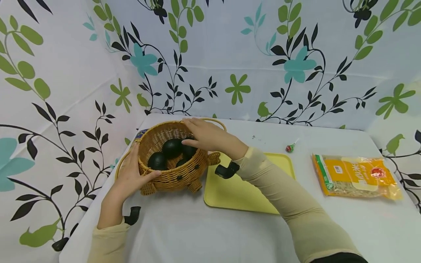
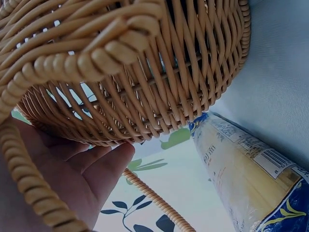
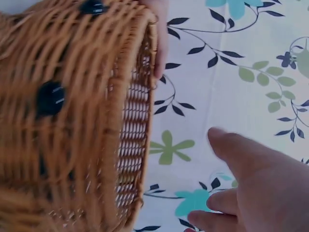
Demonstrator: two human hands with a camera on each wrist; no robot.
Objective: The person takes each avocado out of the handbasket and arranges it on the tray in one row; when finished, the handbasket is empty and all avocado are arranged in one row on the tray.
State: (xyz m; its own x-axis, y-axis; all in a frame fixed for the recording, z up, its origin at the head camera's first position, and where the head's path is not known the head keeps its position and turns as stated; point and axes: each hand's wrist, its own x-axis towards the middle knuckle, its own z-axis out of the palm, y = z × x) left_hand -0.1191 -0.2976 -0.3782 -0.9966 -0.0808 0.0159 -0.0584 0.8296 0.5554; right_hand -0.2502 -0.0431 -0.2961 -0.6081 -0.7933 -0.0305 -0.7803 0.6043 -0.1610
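A brown wicker basket [image 1: 171, 182] with loop handles and small dark knobs on its front stands at the left of the table. Several dark, smooth, avocado-like fruits [image 1: 171, 148] lie inside it. My left hand [image 1: 129, 175] holds the basket's left side, thumb over the near rim. In the left wrist view its fingers [image 2: 104, 166] rest along the outer weave, beside the corded handle [image 2: 31, 181]. My right hand [image 1: 210, 137] reaches over the basket's far right side, fingers extended above the fruits. The right wrist view has this hand [image 3: 260, 183] apart from the rim, holding nothing.
A yellow tray [image 1: 230, 197] lies right of the basket, partly under my right forearm. Farther right are a small wrapped lollipop [image 1: 290, 148] and an orange-and-clear food packet [image 1: 358, 177]. A blue-and-clear package [image 2: 241, 164] lies behind the basket. Patterned cloth [image 1: 210, 73] hangs behind the table.
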